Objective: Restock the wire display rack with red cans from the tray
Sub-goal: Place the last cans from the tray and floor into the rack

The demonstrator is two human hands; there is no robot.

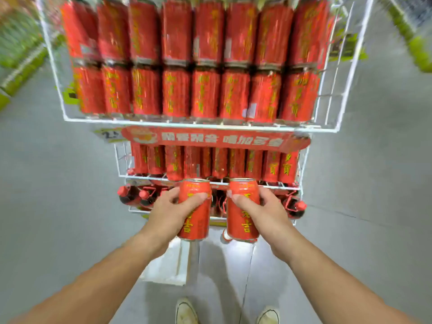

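**Red cans in both hands, in front of the rack**

Red and upright, one can sits in each of my hands. My left hand point(170, 211) wraps around the left can point(198, 220), thumb across its front. My right hand point(266, 211) grips the right can point(243, 223) the same way. The two cans stand side by side, close but apart.

Just beyond my knuckles is the wire rack point(163, 123). A shelf of cans point(236, 163) stands right above the hands, under a red banner point(217, 140). Higher up, a basket holds two stacked rows of cans point(205, 92). Red-capped bottles point(127, 195) lie level with my fingers. Below my wrists a white shape point(170, 265) rests on the floor; it is too blurred for me to tell if it is the tray.
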